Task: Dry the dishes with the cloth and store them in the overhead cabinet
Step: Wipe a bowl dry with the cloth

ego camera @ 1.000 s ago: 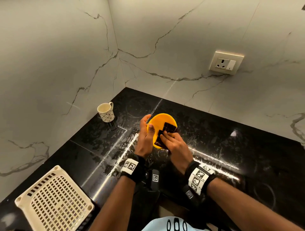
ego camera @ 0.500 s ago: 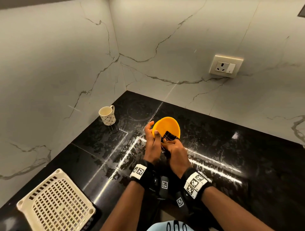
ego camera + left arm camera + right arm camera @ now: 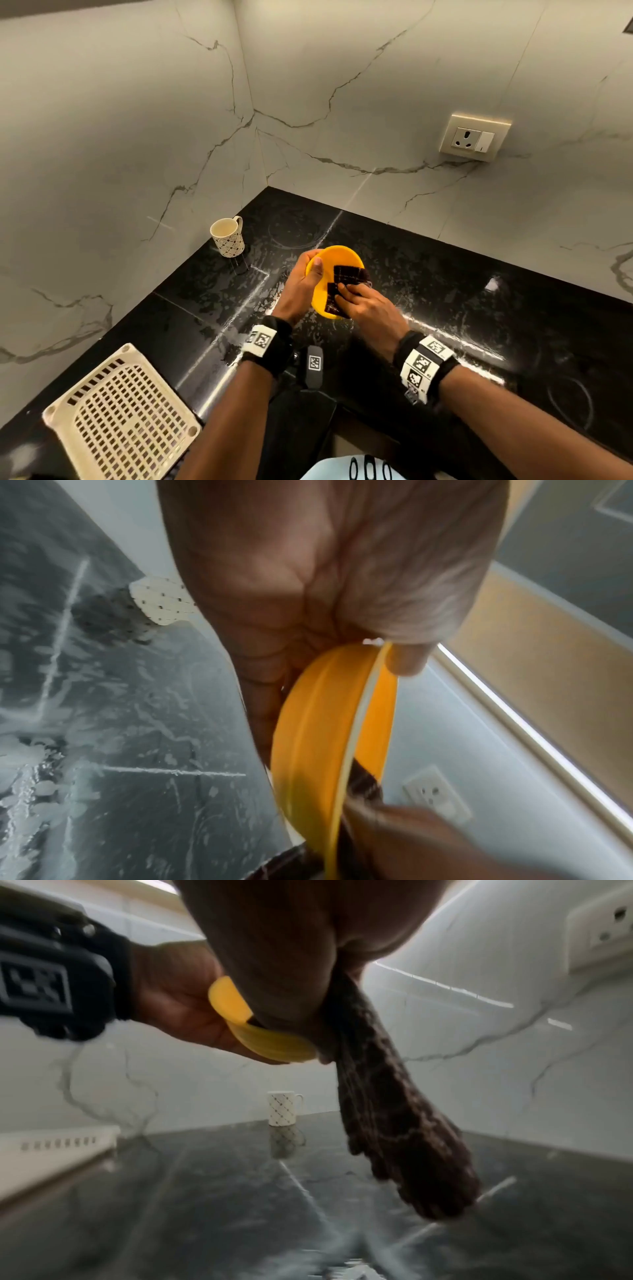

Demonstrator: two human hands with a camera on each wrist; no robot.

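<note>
Yellow plate, tilted on edge above the black tabletop, gripped at its left rim by the left hand. Right hand presses a dark cloth on its face. Mug far left, basket near left; right tabletop open.

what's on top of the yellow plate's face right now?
A dark brown checked cloth lies on the round yellow plastic plate, pressed there by the right hand. The plate surface beneath cloth and hand is hidden.
</note>
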